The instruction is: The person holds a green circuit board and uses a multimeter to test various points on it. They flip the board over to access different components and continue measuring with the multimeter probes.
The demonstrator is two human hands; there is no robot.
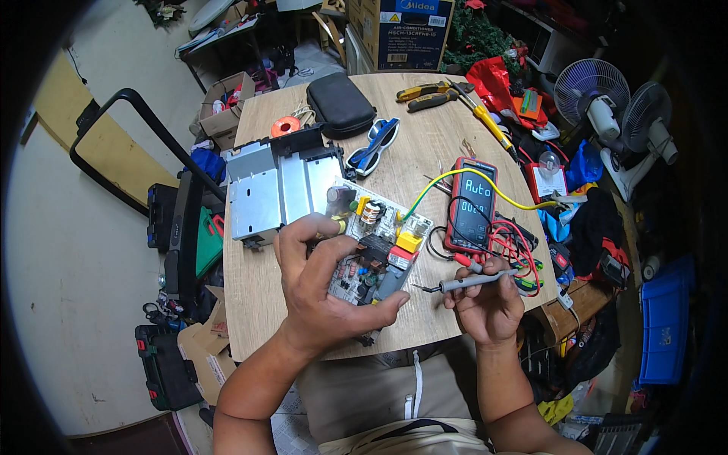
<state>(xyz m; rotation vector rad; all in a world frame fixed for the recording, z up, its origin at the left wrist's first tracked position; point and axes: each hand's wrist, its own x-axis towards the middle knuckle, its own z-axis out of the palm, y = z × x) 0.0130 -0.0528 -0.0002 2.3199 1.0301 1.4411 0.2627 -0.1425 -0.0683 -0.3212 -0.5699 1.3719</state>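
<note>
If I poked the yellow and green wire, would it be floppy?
The wire would probably bend but feel springy, as it curves across the meter in a smooth arc. Pulling it might tug the board, since one end seems to meet it.

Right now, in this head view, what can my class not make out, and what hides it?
Left part of the circuit board: head view, partly hidden behind fingers of the left hand.
Its underside: head view, turned away.
Its fine markings: head view, too small to read.
Inside of the black case: head view, hidden by its shell.
Top of the dark carton: head view, cut off by upper edge.
</note>
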